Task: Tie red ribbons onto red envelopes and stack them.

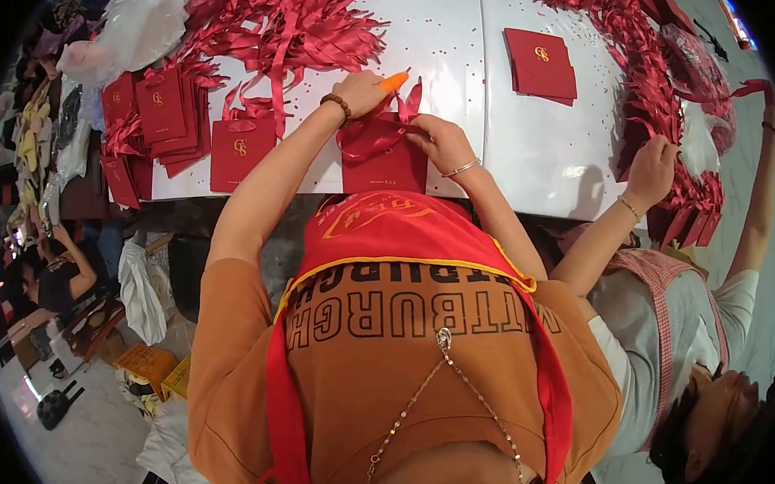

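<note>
So the red paper bag [384,164] sits at the near edge of the white counter [541,144], right in front of the person's chest, its top opening pointing toward 12 o'clock. Going left to right: the left hand [362,91] is at about 11 o'clock from the bag's top, fingers curled in with an orange cap on one fingertip [393,82], and I can't really tell if they pinch the red ribbon [372,136] or just rest by it. The right hand [439,139] is at about 1 o'clock, closer, right on the bag's top edge, fingers pressed together pinching the ribbon there. The ribbon loop runs roughly 9 to 3 between both hands. Further right, a co-worker's hand [651,168] touches a stack of red bags [688,215].
</note>
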A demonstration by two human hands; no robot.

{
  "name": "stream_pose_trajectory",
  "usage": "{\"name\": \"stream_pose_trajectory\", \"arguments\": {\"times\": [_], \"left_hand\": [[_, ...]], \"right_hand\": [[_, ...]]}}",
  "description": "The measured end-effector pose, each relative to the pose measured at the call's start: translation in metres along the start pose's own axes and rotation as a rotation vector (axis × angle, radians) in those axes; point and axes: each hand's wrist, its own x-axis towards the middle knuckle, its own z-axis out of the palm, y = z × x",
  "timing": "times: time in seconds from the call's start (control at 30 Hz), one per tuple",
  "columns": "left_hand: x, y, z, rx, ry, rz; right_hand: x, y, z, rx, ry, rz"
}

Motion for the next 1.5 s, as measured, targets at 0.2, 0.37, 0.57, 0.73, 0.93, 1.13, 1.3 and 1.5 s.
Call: {"name": "stream_pose_trajectory", "arguments": {"times": [0.2, 0.37, 0.57, 0.73, 0.93, 1.13, 1.3, 1.5], "left_hand": [[0.003, -0.013, 0.015, -0.049, -0.101, 0.256], [0.0, -0.011, 0.014, -0.326, -0.196, 0.19], [-0.004, -0.013, 0.012, -0.802, -0.395, 0.278], [0.0, -0.014, 0.014, -0.664, -0.271, 0.234], [0.022, -0.006, -0.019, -0.729, 0.185, 0.106], [0.01, -0.019, -0.017, -1.042, 0.2, 0.066], [-0.046, -0.04, 0.007, -0.768, 0.271, 0.003], [-0.093, -0.042, 0.023, -0.913, 0.278, -0.06]], "right_hand": [[0.001, 0.001, 0.001, -0.015, -0.017, 0.028], [-0.001, 0.003, 0.003, -0.252, 0.207, -0.2], [-0.003, 0.006, 0.009, 0.165, 0.073, 0.107], [-0.001, 0.011, 0.017, 0.238, 0.166, 0.084], [0.001, 0.001, 0.008, 0.362, -0.057, 0.222], [-0.002, 0.018, 0.021, 0.407, -0.01, 0.169], [0.001, 0.001, 0.015, 0.838, 0.191, 0.268], [0.025, -0.02, 0.027, 0.839, 0.236, 0.303]]}}
